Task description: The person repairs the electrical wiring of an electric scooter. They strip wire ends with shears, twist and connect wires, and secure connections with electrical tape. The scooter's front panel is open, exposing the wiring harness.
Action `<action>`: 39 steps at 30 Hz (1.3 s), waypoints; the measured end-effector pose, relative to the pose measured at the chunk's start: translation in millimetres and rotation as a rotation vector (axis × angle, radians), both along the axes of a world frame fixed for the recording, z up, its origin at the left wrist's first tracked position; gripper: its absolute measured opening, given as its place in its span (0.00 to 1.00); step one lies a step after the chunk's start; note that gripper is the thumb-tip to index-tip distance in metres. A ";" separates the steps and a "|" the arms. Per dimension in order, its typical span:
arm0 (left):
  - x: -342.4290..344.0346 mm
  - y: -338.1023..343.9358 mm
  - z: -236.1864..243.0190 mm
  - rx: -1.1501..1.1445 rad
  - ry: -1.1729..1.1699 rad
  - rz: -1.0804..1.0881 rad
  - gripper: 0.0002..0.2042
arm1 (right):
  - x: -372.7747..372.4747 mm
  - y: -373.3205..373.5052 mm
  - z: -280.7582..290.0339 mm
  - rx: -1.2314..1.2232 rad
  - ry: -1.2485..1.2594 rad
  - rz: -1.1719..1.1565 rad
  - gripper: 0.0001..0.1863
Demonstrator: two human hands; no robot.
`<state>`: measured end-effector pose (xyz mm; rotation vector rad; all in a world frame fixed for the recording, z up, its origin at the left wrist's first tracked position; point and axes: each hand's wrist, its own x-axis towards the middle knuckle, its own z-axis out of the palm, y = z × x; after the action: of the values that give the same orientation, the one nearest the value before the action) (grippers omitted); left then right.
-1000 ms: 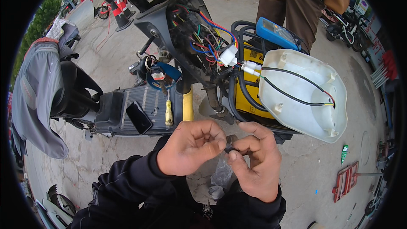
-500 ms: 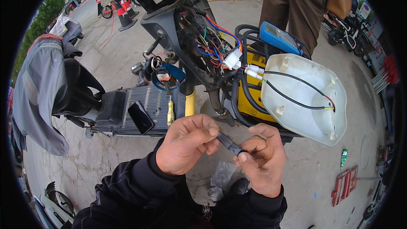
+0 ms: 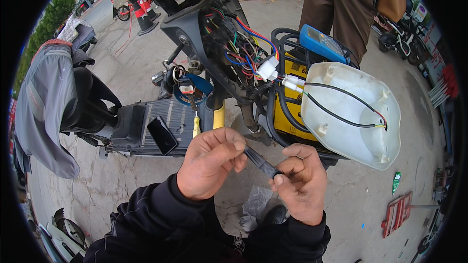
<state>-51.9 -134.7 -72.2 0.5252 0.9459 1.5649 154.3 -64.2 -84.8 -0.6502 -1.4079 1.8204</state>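
A short, creased strip of black tape (image 3: 261, 161) runs slantwise between my two hands. My left hand (image 3: 207, 163) pinches its upper left end between thumb and forefinger. At the lower right end, my right hand (image 3: 304, 185) grips it with the thumb pressed on a dark rounded edge; the other fingers are curled and partly raised. Both hands are in front of an electric scooter whose front is opened up, with many coloured wires (image 3: 246, 58) exposed. White plug connectors (image 3: 292, 83) join them to black leads that run into a white plastic cover (image 3: 341, 131).
A blue multimeter (image 3: 321, 44) rests on the front rack beside a yellow panel (image 3: 287, 112). On the footboard lie a phone (image 3: 162, 135) and a yellow-handled screwdriver (image 3: 196, 125). A person in brown trousers (image 3: 336, 9) stands beyond. A red metal frame (image 3: 396, 213) lies at right.
My left hand has shifted slightly left and up, and more of the tape strip shows between the hands. My right hand has barely moved.
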 end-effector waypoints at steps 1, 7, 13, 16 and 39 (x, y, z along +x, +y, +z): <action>-0.3 0.3 0.4 0.002 -0.001 -0.002 0.07 | -0.4 0.4 -0.4 0.010 0.000 0.001 0.28; -2.5 -2.4 -1.8 -0.001 0.023 -0.012 0.06 | -8.9 1.0 -7.6 0.142 -0.153 0.041 0.25; -7.3 -5.1 -13.6 -0.001 -0.008 0.011 0.06 | -16.9 -4.5 -17.7 0.246 -0.181 -0.057 0.17; -4.3 -5.4 -19.3 0.031 0.021 0.065 0.05 | -27.3 -5.9 -21.1 0.345 -0.083 -0.103 0.17; -5.9 -29.1 -14.7 0.053 0.003 0.084 0.05 | -55.1 -22.2 -28.3 0.833 -0.271 -0.331 0.16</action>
<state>-57.8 -163.9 -86.9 0.5314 0.9410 1.6689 99.1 -86.4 -113.1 -0.6332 -1.9135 0.7859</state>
